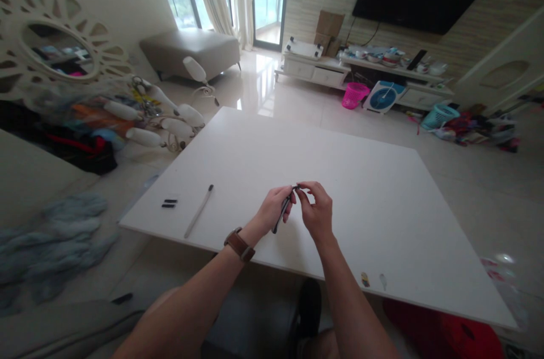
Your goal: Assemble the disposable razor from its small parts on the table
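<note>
My left hand (277,204), with a brown watch strap (239,244) at its wrist, is closed around a slim black-and-silver tool (280,216). The tool slants, its lower end sticking out below the palm over the white table (361,189). At its upper end my right hand (317,209) meets the left, thumb and forefinger pinched on a small dark part there. The fingers hide the exact shape of that part. Left of my hands lies a long, thin grey stick (198,213) with a black tip. Two short black strips (169,203) lie further left.
Near the table's front right edge are a small multicoloured item (365,279) and a small clear piece (383,281). A lamp with white shades (178,127) stands by the table's left side. Beyond the table are a pink basket (355,95) and a blue fan (383,97).
</note>
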Demonstrator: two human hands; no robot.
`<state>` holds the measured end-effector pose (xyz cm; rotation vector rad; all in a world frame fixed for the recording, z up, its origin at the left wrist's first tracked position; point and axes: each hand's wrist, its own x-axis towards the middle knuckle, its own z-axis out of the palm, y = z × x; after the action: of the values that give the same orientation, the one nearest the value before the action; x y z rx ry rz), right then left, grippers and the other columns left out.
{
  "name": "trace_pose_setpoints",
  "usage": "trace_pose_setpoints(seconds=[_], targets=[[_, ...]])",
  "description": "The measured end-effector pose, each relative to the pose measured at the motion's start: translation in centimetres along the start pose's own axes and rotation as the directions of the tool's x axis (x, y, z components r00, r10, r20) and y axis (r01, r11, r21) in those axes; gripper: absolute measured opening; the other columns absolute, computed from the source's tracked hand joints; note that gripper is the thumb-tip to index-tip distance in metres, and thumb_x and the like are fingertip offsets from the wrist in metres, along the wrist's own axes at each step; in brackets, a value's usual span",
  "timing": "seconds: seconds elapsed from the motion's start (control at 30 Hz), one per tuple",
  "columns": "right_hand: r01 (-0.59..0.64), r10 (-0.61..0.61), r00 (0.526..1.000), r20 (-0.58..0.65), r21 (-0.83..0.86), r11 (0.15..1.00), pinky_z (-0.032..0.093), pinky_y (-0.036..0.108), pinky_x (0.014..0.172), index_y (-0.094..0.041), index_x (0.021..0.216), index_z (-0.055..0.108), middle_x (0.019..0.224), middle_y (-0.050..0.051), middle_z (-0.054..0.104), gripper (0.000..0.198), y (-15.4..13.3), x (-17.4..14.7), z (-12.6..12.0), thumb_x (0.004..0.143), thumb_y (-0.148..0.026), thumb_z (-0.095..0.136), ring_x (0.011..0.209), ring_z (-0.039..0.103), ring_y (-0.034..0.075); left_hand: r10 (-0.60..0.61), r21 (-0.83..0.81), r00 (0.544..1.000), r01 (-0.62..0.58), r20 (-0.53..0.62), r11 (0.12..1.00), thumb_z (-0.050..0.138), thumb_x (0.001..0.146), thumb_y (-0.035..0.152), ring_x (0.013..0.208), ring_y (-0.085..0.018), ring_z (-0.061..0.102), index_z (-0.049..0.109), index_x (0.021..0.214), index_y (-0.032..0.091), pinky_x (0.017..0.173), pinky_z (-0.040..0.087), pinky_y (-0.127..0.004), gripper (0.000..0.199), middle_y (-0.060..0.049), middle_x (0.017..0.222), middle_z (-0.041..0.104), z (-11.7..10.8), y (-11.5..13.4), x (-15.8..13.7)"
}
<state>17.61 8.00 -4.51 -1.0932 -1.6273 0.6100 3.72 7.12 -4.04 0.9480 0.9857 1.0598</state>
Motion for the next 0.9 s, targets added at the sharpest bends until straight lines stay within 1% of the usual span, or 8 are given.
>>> trace_pose_setpoints(seconds=[0.1,0.2,0.3,0.4,0.5,0.63,0.77,0.9], targets=[[-0.038,0.039,0.999,-0.032,0.045,0.998,0.047,0.037,0.081,-0.027,0.098,0.071,0.096,0.004,0.07,0.011,-0.4,0.0,0.1,0.091,-0.026,0.063,0.093,0.062,0.023,-0.007,-0.015,1.0,0.008,0.012,1.0,0.049,0.087,0.056,0.037,-0.011,0.044,0.059,0.069,0.014,0.038,0.035,-0.022,0.047,0.0,0.048,0.048,-0.3,0.1,-0.1],[-0.066,0.073,0.995,-0.075,0.086,0.994,0.047,0.035,0.079,-0.026,0.095,0.072,0.093,0.003,0.071,0.009,-0.7,0.0,0.0,0.09,-0.027,0.064,0.091,0.063,0.021,-0.032,-0.063,0.999,0.033,0.014,0.997,0.048,0.086,0.057,0.043,-0.012,0.049,0.062,0.072,0.013,0.042,0.039,-0.023,0.048,-0.003,0.055,0.054,-0.7,0.1,-0.1],[-0.103,0.119,0.988,-0.1,0.153,0.983,0.047,0.034,0.078,-0.025,0.093,0.073,0.094,0.003,0.073,0.008,-0.7,0.1,0.0,0.088,-0.028,0.067,0.091,0.065,0.021,-0.051,-0.102,0.998,0.049,-0.024,0.994,0.051,0.084,0.054,0.049,-0.013,0.052,0.063,0.077,0.014,0.045,0.042,-0.023,0.043,-0.004,0.063,0.058,-1.1,0.1,0.1],[-0.171,0.2,0.974,-0.106,0.234,0.957,0.048,0.033,0.077,-0.024,0.092,0.074,0.094,0.004,0.074,0.01,-0.3,0.2,0.1,0.086,-0.03,0.07,0.089,0.066,0.02,-0.046,-0.128,0.997,0.037,-0.068,0.991,0.052,0.083,0.049,0.048,-0.011,0.051,0.063,0.08,0.014,0.046,0.042,-0.023,0.037,-0.003,0.066,0.058,-1.4,0.1,0.3],[-0.254,0.309,0.945,-0.106,0.358,0.899,0.049,0.033,0.076,-0.022,0.093,0.073,0.091,0.004,0.073,0.017,0.3,0.4,0.4,0.084,-0.036,0.073,0.083,0.065,0.019,-0.034,-0.136,0.99,0.015,-0.136,0.991,0.055,0.081,0.044,0.047,-0.01,0.05,0.062,0.08,0.014,0.045,0.042,-0.023,0.03,-0.003,0.068,0.059,-1.4,0.3,0.5],[-0.295,0.404,0.905,-0.13,0.494,0.818,0.05,0.032,0.078,-0.02,0.094,0.073,0.087,0.003,0.073,0.025,1.2,0.6,0.7,0.08,-0.04,0.077,0.08,0.065,0.017,-0.041,-0.162,0.981,0.009,-0.192,0.987,0.058,0.076,0.04,0.046,-0.009,0.047,0.06,0.081,0.014,0.044,0.041,-0.022,0.026,-0.001,0.068,0.058,-1.4,0.4,0.6],[-0.334,0.484,0.863,-0.144,0.557,0.76,0.051,0.031,0.075,-0.018,0.092,0.072,0.084,0.003,0.072,0.03,1.8,0.6,0.9,0.075,-0.042,0.08,0.078,0.065,0.016,-0.053,-0.184,0.98,0.017,-0.191,0.983,0.06,0.075,0.038,0.047,-0.009,0.047,0.06,0.083,0.014,0.044,0.041,-0.021,0.024,-0.001,0.069,0.058,-1.3,0.4,0.6],[-0.369,0.542,0.828,-0.145,0.586,0.722,0.052,0.032,0.073,-0.017,0.088,0.072,0.077,0.003,0.072,0.033,2.0,0.6,0.9,0.07,-0.042,0.084,0.071,0.065,0.015,-0.054,-0.197,0.976,0.011,-0.211,0.98,0.06,0.074,0.034,0.046,-0.009,0.047,0.06,0.085,0.014,0.043,0.04,-0.021,0.023,-0.001,0.069,0.059,-1.2,0.4,0.5]])
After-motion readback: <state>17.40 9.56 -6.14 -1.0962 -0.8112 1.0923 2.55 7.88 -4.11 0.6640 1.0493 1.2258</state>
